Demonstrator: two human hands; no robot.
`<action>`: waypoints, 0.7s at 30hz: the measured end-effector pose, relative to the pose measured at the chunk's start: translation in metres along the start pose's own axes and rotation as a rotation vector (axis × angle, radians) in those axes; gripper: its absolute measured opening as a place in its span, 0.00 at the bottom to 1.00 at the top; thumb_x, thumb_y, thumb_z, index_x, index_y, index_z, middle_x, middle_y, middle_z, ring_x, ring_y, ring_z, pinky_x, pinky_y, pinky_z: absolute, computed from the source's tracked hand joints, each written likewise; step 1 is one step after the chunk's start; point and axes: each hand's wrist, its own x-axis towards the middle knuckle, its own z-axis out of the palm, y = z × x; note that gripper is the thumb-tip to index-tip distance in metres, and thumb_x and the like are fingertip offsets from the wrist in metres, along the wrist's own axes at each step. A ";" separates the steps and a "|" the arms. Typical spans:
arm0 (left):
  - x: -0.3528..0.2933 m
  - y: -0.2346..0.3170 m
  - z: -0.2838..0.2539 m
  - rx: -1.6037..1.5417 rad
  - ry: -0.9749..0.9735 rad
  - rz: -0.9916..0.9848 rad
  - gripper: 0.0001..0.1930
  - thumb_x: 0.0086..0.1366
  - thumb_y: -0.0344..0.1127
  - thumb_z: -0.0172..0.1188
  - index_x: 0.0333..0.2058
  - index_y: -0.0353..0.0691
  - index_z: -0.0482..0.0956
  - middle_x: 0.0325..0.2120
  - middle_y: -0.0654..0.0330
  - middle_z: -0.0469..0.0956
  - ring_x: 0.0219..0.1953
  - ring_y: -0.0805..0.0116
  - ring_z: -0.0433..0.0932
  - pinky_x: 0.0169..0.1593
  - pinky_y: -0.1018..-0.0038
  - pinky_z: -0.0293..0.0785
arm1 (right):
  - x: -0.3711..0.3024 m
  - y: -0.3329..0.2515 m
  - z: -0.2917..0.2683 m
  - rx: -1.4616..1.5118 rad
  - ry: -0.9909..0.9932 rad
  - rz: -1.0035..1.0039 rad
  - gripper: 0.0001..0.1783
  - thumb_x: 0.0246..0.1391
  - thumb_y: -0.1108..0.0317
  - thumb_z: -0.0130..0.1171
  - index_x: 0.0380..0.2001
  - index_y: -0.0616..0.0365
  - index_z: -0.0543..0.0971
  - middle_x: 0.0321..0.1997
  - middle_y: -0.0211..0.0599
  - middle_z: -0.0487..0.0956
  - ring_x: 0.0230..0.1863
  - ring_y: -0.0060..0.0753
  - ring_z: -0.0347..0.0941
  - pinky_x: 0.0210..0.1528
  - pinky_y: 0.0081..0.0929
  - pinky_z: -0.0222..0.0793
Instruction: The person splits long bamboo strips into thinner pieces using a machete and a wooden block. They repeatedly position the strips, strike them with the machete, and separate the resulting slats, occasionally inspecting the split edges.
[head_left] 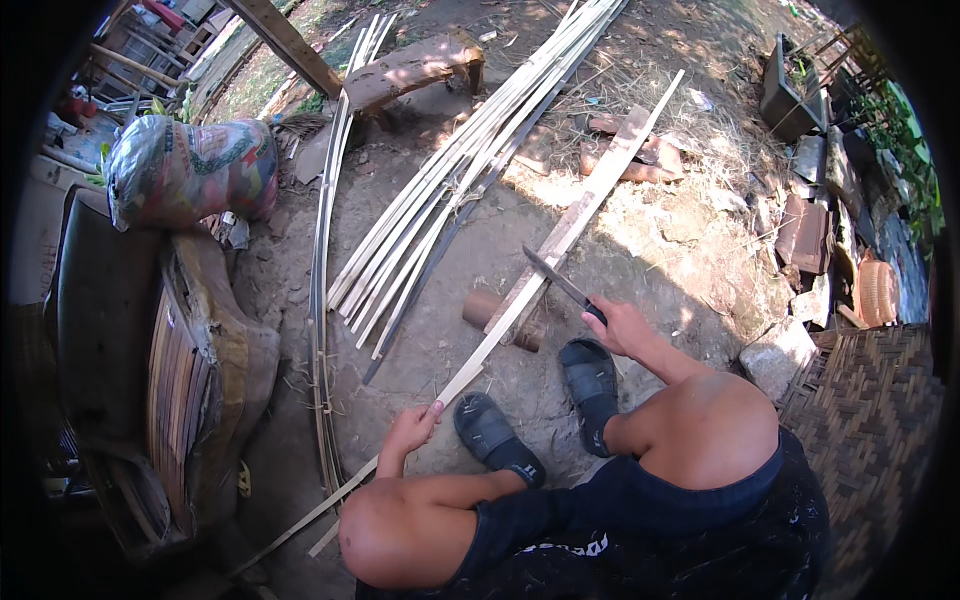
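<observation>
My left hand [413,428] is closed round a long pale bamboo strip [492,342]. The strip runs up and away to the right along a narrow wooden board [567,228], and its tail passes back beside my left knee. In my right hand [622,326] is a knife [568,281] with a dark handle, its blade pointing up and left. The blade lies across the strip on the board; whether it touches cannot be made out. Under the board's near end sits a brown round block [484,308], just beyond my sandals [589,372].
A bundle of bamboo strips [447,192] lies left of the board, with a second thin bundle [322,300] further left. A low wooden bench [418,72], a stuffed sack [192,172] and a large rock [778,358] stand around. A woven mat [868,430] is at right.
</observation>
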 end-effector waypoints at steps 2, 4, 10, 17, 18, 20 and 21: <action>0.012 0.015 0.008 -0.111 0.008 0.109 0.26 0.72 0.54 0.56 0.30 0.33 0.82 0.15 0.63 0.75 0.17 0.77 0.73 0.24 0.76 0.69 | -0.012 -0.027 0.010 0.004 -0.096 -0.235 0.22 0.64 0.48 0.54 0.54 0.49 0.75 0.33 0.53 0.81 0.33 0.62 0.79 0.37 0.52 0.76; 0.015 0.008 0.009 -0.127 0.033 0.178 0.25 0.72 0.54 0.57 0.29 0.33 0.82 0.15 0.62 0.76 0.17 0.77 0.73 0.23 0.76 0.69 | -0.003 0.000 0.001 -0.002 0.011 -0.008 0.22 0.65 0.48 0.54 0.54 0.49 0.75 0.34 0.53 0.81 0.33 0.63 0.79 0.38 0.53 0.76; -0.004 0.003 0.001 -0.066 0.136 0.089 0.25 0.72 0.53 0.57 0.27 0.34 0.81 0.14 0.63 0.75 0.17 0.78 0.73 0.23 0.76 0.69 | 0.014 0.020 -0.002 0.003 0.077 0.040 0.20 0.65 0.49 0.54 0.51 0.50 0.76 0.34 0.55 0.81 0.34 0.63 0.79 0.37 0.54 0.75; -0.048 -0.103 -0.031 0.079 0.290 -0.037 0.30 0.67 0.60 0.59 0.26 0.33 0.82 0.13 0.62 0.73 0.18 0.76 0.70 0.25 0.70 0.67 | 0.028 0.063 -0.032 -0.043 0.181 0.220 0.21 0.64 0.51 0.54 0.51 0.54 0.77 0.36 0.58 0.82 0.39 0.63 0.79 0.41 0.54 0.75; -0.060 -0.098 -0.031 0.066 0.294 -0.109 0.30 0.67 0.61 0.58 0.26 0.33 0.82 0.13 0.62 0.74 0.19 0.75 0.71 0.26 0.70 0.68 | 0.024 0.064 -0.026 -0.010 0.195 0.209 0.21 0.64 0.51 0.54 0.51 0.54 0.77 0.36 0.58 0.82 0.39 0.63 0.79 0.42 0.54 0.75; -0.059 -0.082 -0.025 0.066 0.265 -0.103 0.31 0.67 0.61 0.57 0.27 0.32 0.82 0.14 0.60 0.75 0.19 0.72 0.73 0.27 0.68 0.70 | 0.021 0.059 -0.018 0.051 0.220 0.163 0.21 0.64 0.51 0.54 0.52 0.54 0.76 0.37 0.58 0.82 0.39 0.63 0.79 0.43 0.53 0.75; -0.037 -0.063 -0.022 0.075 0.241 -0.018 0.32 0.68 0.62 0.56 0.28 0.32 0.82 0.14 0.59 0.76 0.19 0.71 0.74 0.28 0.67 0.71 | 0.026 0.045 -0.018 0.003 0.167 0.146 0.21 0.64 0.52 0.54 0.53 0.53 0.76 0.37 0.58 0.82 0.39 0.63 0.79 0.43 0.52 0.75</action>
